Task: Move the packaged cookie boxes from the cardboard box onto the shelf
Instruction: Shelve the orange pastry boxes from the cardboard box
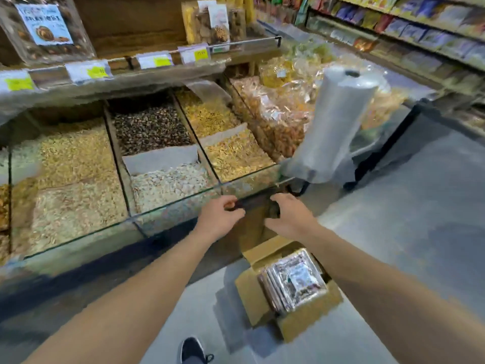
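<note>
Bulk bins [78,164] w/ seeds fill my left; shelf [110,74] w/ yellow price tags sits above them. My left hand [219,215] hangs over the bin's front edge, fingers loosely curled, holding nothing I can make out. Right hand [290,215] is just beside it, fingers bent the same way, also apparently empty. Cookie packs [294,281] sit in the cardboard box [252,290] on the floor, below my right forearm. Prob best: drop both hands, grip one pack by its sides, lift level.
</note>
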A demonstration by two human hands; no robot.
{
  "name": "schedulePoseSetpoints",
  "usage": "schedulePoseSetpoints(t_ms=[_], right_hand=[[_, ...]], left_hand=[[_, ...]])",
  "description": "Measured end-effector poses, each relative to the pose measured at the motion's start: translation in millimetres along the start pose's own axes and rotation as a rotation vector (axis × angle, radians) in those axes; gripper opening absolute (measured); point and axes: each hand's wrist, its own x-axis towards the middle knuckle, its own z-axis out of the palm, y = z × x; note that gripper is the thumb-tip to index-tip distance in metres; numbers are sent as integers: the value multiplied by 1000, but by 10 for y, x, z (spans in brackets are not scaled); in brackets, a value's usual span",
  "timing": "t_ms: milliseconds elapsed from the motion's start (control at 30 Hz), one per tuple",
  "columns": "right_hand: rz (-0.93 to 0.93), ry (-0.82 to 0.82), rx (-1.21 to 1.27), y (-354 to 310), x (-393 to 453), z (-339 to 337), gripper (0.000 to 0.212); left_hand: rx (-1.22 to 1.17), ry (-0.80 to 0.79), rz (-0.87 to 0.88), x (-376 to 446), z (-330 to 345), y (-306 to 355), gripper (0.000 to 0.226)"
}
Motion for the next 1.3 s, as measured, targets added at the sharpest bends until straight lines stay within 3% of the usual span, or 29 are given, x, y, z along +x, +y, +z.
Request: schedulePoseSetpoints(t_ms=[233,300,500,967,1300], right_hand=[[90,-37,18,1789,-965,107,61],[112,-53,45,2150,-1193,85,52],[173,-137,87,3027,-1408,240,59],[275,-336,81,3991,-392,898,64],[308,-395,140,4701,506,1404,59]], left_hand=[[-30,-13,-91,-785,1563,125,50],[-36,-22,-125,-947,1930,158,50],[-59,-35,-247,-1151,2722,143,45],[-213,-79,-549,-441,3752,-361,43],[-203,-121,-604,405,4519,-559,40]])
